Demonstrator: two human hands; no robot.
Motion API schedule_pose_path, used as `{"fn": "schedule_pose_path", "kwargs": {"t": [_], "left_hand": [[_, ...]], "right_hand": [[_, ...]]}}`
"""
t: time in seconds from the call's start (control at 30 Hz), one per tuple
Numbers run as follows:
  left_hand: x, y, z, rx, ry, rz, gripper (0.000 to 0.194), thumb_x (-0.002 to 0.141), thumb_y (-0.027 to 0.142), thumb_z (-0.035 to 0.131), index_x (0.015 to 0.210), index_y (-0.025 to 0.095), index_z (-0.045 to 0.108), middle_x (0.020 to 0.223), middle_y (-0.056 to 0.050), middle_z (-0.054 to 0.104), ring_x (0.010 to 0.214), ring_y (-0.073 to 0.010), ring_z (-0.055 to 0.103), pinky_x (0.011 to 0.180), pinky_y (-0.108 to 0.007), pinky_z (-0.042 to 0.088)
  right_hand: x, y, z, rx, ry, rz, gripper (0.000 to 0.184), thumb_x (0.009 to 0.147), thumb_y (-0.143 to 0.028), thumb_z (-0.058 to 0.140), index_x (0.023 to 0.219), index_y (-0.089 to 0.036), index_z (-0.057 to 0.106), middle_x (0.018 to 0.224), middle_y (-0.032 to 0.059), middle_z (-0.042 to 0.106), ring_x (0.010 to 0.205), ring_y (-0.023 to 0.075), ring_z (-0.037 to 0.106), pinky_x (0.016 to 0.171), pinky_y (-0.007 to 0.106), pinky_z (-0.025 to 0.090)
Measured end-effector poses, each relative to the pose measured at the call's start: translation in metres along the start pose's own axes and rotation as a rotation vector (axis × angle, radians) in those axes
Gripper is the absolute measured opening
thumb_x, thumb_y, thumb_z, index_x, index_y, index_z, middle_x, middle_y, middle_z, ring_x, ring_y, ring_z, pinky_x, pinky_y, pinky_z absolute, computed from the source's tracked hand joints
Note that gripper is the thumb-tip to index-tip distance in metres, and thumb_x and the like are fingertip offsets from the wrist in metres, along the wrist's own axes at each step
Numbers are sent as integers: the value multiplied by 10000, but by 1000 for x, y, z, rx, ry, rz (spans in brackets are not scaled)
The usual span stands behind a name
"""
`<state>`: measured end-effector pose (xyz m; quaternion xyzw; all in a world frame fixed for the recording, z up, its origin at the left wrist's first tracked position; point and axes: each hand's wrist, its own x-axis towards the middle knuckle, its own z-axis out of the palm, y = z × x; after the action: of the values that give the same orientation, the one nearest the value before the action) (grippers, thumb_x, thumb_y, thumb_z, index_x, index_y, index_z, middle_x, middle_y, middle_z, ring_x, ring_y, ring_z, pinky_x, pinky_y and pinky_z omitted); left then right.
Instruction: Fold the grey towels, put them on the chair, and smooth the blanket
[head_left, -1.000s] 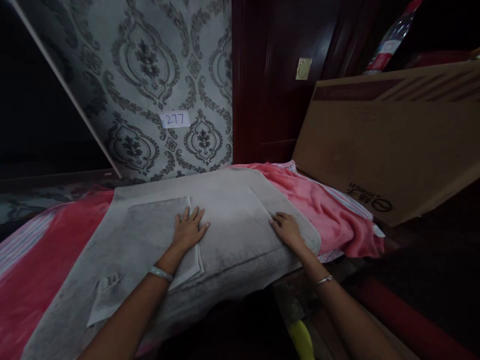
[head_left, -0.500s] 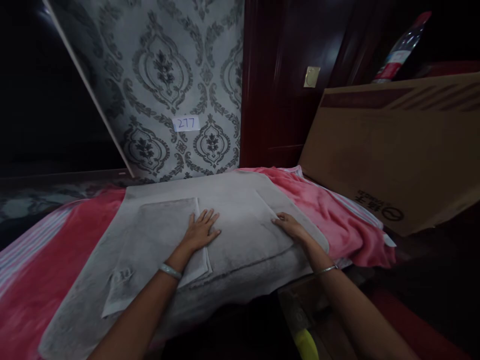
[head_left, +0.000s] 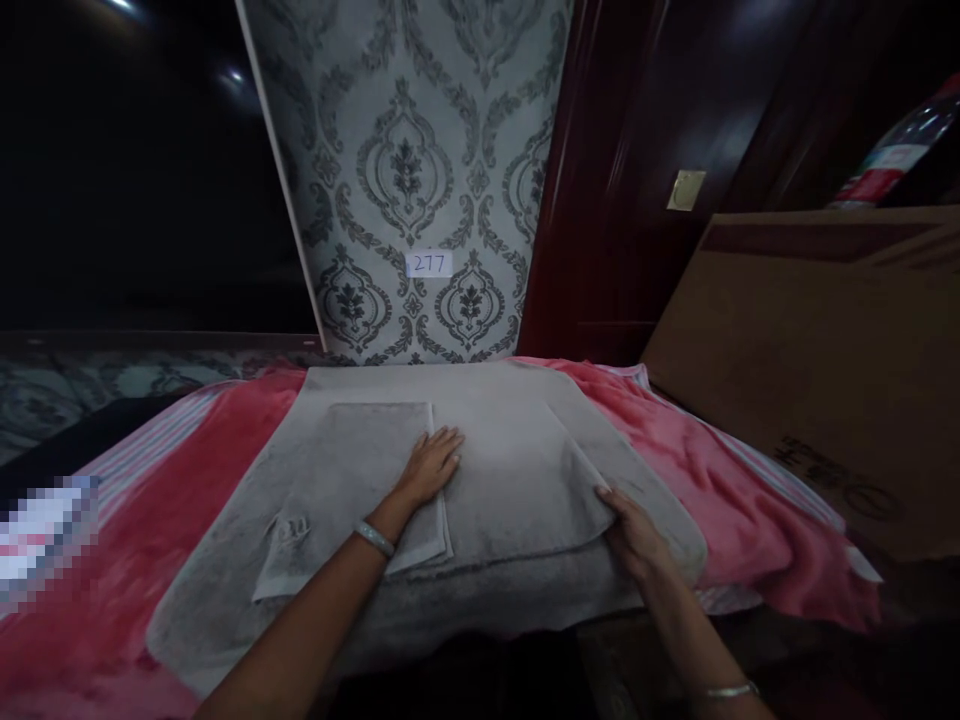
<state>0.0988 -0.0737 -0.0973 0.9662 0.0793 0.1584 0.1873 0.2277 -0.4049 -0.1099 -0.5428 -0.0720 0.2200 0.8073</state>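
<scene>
As left hand [head_left: 432,468] lies flat mid-frame, right hand [head_left: 636,530] pinches grey rectangular plush cloth [head_left: 517,490]; left side folded, right unfolded.

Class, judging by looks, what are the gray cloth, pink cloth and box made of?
Gray cloth: probably fabric with short, matte pile; its shading looks soft and patchy.
Pink cloth: likely fleecy textile, softly matte; it lies in loose folds.
Box: apparently cardboard; dull, brown, printed.
</scene>
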Motion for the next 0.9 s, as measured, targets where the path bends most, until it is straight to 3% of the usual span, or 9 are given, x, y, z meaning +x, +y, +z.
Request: {"fn": "schedule_pose_path", "kwargs": {"t": [0.17, 0.33, 0.47, 0.57, 0.7, 0.8, 0.9], "left_hand": [[5, -17, 13, -404, 240, -62, 490, 890, 212, 463, 1349, 165, 629, 1502, -115, 539, 1439, -228, 445, 1252, -486, 249], [8, -22, 12, -727, 309, -140, 376, 823, 316, 586, 1147, 207, 742, 1381, -69, 654, 1369, -242, 523, 1251, -469, 255], [10, -24, 1, -901, 357, -244, 465, 846, 498, 571, 1145, 178, 728, 1339, -118, 675, 1322, -267, 562, 1197, -471, 346], [9, -26, -15, -1048, 333, -329, 646, 847, 644, 511, 1190, 122, 677, 1254, -186, 701, 1181, -268, 659, 1073, -429, 479], [3, -28, -42, -1185, 177, -461, 726, 774, 751, 543, 1150, 138, 642, 971, -147, 748, 815, -243, 741, 756, -393, 600], [-4, -27, -55, -1204, 81, -549, 657, 698, 721, 671, 1037, 158, 661, 819, -85, 730, 660, -214, 703, 574, -311, 556], [-10, -26, -55, -1171, 77, -571, 541, 604, 542, 829, 939, 147, 675, 763, -64, 723, 622, -198, 675, 537, -273, 512]], "right_hand": [[-15, 25, 23, 148, 146, -83, 374, 611, -408, 830, 909, -198, 746, 1010, 66, 780, 1081, 297, 692, 979, 433, 567], [-6, 24, 41, 148, 250, -38, 302, 660, -430, 751, 855, -200, 735, 896, 75, 780, 1079, 285, 695, 957, 421, 570], [-4, 11, 82, 24, 213, -140, 377, 697, -522, 716, 879, -194, 744, 874, 71, 776, 1051, 280, 699, 958, 408, 555], [-11, 8, 129, -226, 35, -234, 506, 755, -598, 658, 1013, -175, 762, 979, 73, 780, 1064, 295, 689, 990, 434, 529], [-26, 31, 186, -524, -383, -395, 521, 863, -551, 530, 1211, -225, 738, 1228, 32, 725, 1228, 292, 619, 1101, 473, 454], [-37, 61, 209, -757, -604, -495, 466, 875, -374, 505, 1272, -252, 718, 1315, 18, 678, 1267, 285, 601, 1139, 478, 426], [-48, 81, 214, -889, -686, -552, 489, 794, -249, 583, 1258, -277, 733, 1322, 27, 675, 1282, 319, 588, 1147, 473, 427]]}}
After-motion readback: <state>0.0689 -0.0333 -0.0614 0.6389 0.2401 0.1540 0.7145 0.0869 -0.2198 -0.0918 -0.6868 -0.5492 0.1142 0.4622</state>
